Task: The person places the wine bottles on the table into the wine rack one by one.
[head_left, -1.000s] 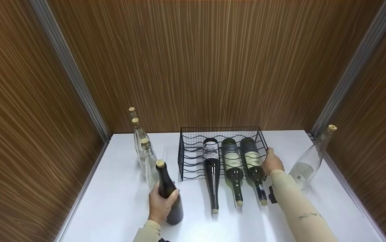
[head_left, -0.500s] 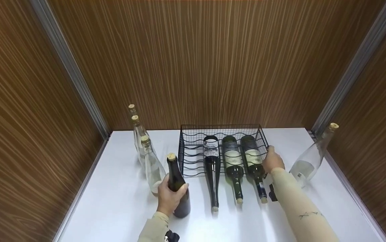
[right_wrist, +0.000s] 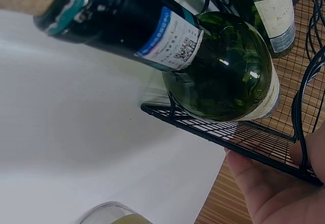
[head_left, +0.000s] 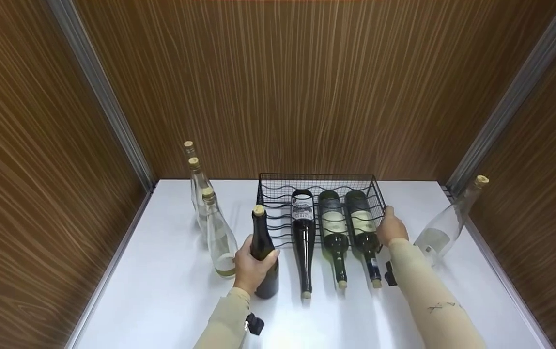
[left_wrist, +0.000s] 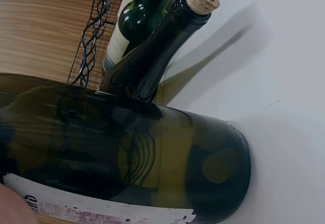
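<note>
My left hand (head_left: 253, 267) grips a dark wine bottle (head_left: 260, 235), roughly upright with its cork on top, in front of the wire rack's left end. In the left wrist view this bottle (left_wrist: 101, 142) fills the lower left and shows part of a white label; whether its base touches the table I cannot tell. My right hand (head_left: 392, 229) holds the right side of the black wire wine rack (head_left: 260, 186). Three corked bottles lie in it, necks forward: a dark slim bottle (head_left: 303, 237) and two green ones, the middle bottle (head_left: 333, 223) and the right bottle (head_left: 362, 223).
Three clear corked bottles stand left on the white table (head_left: 162, 291), the nearest clear bottle (head_left: 221, 237) close to my left hand. Another clear bottle (head_left: 445, 230) stands right, beyond my right forearm. Wood-patterned panels (head_left: 278, 97) enclose the back and sides.
My left hand has carried the dark bottle rightward and slightly away from me, closer to the rack. My right hand has stayed on the rack's side. The view has shifted slightly.
</note>
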A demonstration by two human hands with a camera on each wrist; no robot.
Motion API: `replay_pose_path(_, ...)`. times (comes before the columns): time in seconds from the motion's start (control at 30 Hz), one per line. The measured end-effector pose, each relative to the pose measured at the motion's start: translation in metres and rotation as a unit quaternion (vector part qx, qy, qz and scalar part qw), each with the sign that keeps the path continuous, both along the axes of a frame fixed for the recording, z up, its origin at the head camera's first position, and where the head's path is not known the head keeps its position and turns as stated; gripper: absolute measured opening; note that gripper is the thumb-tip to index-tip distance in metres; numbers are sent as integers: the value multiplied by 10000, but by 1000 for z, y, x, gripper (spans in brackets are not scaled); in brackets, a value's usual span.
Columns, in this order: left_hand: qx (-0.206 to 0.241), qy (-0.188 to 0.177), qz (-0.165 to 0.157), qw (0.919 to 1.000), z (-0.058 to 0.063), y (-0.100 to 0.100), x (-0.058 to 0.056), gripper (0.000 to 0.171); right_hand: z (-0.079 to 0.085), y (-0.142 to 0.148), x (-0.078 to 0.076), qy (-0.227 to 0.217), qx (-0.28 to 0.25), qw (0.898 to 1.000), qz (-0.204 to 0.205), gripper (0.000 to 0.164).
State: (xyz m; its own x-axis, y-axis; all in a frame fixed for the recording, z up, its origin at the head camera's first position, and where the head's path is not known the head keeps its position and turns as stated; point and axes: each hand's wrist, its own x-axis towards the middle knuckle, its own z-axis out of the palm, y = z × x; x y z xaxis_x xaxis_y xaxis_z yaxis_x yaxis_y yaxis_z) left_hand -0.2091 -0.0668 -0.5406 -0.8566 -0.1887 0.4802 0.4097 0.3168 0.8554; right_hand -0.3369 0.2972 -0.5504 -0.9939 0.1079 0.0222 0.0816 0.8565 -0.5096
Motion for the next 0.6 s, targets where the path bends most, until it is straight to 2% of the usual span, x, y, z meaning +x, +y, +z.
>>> replay_pose_path(0.2, -11, -111, -159, 9998, 6, 1, 0, 27, -1, -1, -1, -5, -43, 10000, -15, 44)
replay_pose_path(0.4, 59, -230, -525, 9983, 8, -5, 0, 31, 0, 1, -3, 8, -98, 9999, 81, 47)
replay_pose_path(0.5, 51, -350, -648, 9973, 2, -7, 0, 38, 1, 2, -3, 57, -149, 9998, 129, 46)
replay_pose_path(0.6, 16, -597, -736, 9955, -9, -10, 3, 49, 2, 4, -1, 85, -254, 9994, 208, 47)
